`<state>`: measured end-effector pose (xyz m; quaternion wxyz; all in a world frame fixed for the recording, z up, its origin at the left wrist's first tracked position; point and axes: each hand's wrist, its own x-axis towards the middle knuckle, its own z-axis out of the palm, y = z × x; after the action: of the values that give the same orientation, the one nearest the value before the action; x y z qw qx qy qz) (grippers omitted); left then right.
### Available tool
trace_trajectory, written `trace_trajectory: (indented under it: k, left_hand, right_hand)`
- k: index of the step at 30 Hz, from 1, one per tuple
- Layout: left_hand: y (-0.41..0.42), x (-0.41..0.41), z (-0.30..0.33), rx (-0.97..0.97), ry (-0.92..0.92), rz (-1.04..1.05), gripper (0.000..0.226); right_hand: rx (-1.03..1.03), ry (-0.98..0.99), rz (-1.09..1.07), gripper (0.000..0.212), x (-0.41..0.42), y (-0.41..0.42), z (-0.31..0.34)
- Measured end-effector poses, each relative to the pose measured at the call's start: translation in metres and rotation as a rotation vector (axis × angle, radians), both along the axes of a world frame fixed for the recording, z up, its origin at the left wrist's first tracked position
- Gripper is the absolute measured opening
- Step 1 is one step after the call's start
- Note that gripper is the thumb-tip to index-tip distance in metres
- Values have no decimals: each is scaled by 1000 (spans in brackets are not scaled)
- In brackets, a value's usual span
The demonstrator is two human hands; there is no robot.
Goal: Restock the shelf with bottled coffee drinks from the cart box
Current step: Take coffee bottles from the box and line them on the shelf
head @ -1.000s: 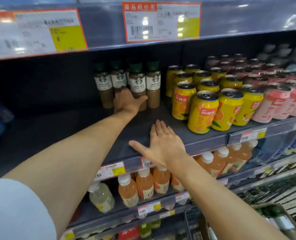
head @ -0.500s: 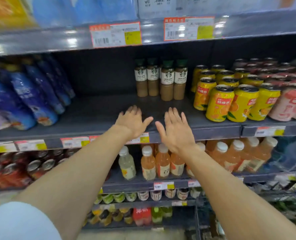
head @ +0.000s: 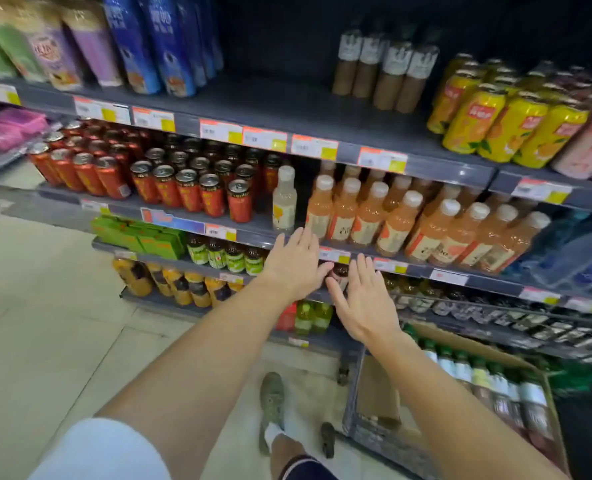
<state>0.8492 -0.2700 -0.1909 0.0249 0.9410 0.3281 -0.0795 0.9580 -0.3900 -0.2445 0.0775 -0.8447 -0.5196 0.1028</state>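
While both hands, left hand (head: pixel 296 268) and right hand (head: pixel 367 299), hang flat-fingered and empty, coffee bottles (head: pixel 384 69) stand above them; more, seemingly, fill the cart box (head: pixel 443 344) below-right.

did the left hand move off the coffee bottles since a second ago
Yes. The left hand has pulled back and down from the coffee bottles; it is now open, level with a lower shelf's edge, beside the right hand.
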Motion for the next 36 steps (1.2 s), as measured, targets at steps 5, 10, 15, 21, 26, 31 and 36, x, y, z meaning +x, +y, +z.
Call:
trace_trajectory:
  k: [5,10,15,21,26,31,36]
  left_hand:
    - [-64,-3,-25,-39,55,-48,73]
    - [-110,21,-42,-65,63,-136,74]
    - [-144,60,-49,-80,74,-247,72]
    - [-196,135,-78,-165,160,-356,73]
    - [-242,211,-118,-242,223,-391,69]
    - [-269,292,-170,-333,244,-305,67]
    - [-288,357,-238,-434,283,-183,67]
  right_hand:
    - [-116,101,-136,82,-8,-88,-11]
    - [-182,129,-227,80,9,-152,-20]
    - [-214,206,-348,78,35,-205,-39]
    - [-292,269,-524,77,83,-279,-65]
    - [-342,349,-629,75,154,-331,-99]
    - [-426,390,-618,72,247,-361,-144]
    - [-418,483,-606,59,324,-365,-189]
